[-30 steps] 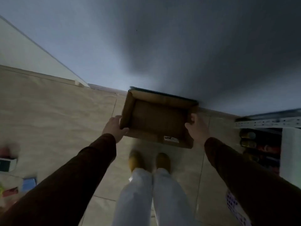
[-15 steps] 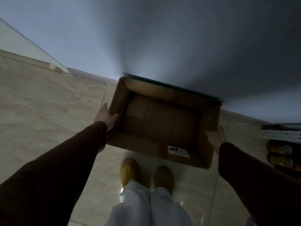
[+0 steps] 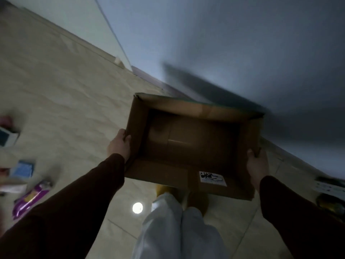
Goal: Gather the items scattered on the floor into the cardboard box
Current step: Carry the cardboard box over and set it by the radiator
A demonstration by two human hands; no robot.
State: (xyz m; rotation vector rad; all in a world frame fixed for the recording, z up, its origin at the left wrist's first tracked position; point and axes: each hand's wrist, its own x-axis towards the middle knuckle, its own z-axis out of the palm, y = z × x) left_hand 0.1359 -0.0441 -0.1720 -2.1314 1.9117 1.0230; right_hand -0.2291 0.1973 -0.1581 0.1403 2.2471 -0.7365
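2 hands carry the open brown cardboard box (image 3: 194, 139) above the pale tiled floor (image 3: 61, 101), just in front of the legs: the left hand (image 3: 119, 146) grips its left wall, the right hand (image 3: 257, 165) curls round its right edge. The box opens upward, long axis left to right. A purple wrapper (image 3: 30, 198) and blue packet (image 3: 23, 168) lie well to the left. The thin walls could buckle or slip, tilting the box.
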